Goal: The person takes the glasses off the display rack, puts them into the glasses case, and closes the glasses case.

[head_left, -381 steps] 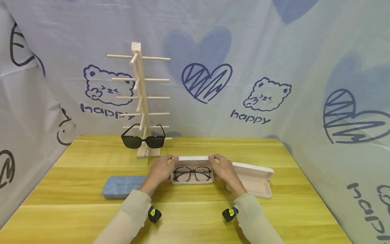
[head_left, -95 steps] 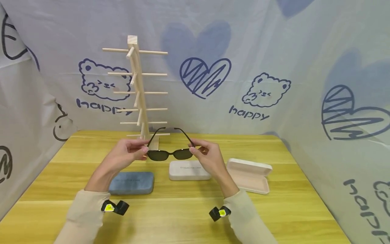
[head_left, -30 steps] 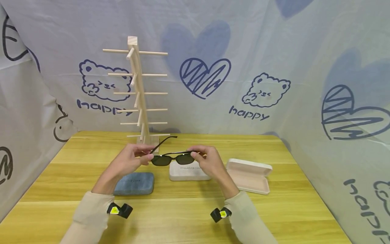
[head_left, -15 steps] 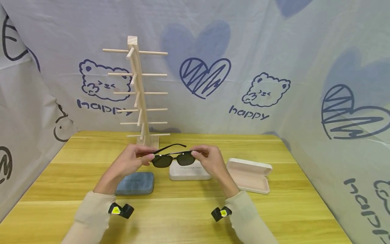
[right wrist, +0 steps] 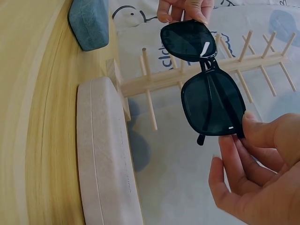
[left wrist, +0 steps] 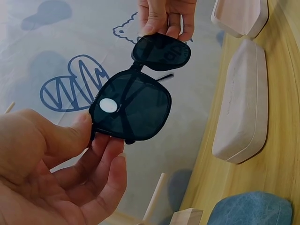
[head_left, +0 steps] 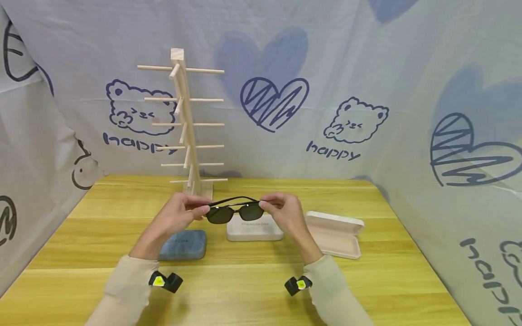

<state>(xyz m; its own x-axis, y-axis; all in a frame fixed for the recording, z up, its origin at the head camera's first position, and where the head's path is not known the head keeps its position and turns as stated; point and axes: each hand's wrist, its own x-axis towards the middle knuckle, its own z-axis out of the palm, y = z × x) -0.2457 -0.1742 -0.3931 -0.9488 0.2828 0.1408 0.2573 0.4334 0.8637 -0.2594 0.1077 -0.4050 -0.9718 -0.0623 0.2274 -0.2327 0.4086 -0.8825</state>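
A pair of black sunglasses (head_left: 220, 215) hangs above the table, held at both ends of its frame. My left hand (head_left: 178, 212) pinches one end between thumb and fingers; in the left wrist view the thumb lies on the front of the frame. The other end is pinched by my right hand (head_left: 285, 213). Both temples are folded in behind the dark lenses (right wrist: 213, 101) and cross there. Just beyond and below the sunglasses lies a closed white glasses case (head_left: 254, 231). Under my left wrist sits a closed blue glasses case (head_left: 185, 245), partly hidden by the arm.
An opened white case (head_left: 336, 235) with a pale pink inside lies to the right. At the back left stands a wooden display rack (head_left: 185, 117) with several pegs and no glasses on it. A printed cloth (head_left: 269, 158) hangs behind the wooden table (head_left: 244, 290).
Earlier the sunglasses came off the rack, and the white case with eyeglasses was closed. Over the last second the right temple, then the left, has folded in. Both hands have shifted slightly right.
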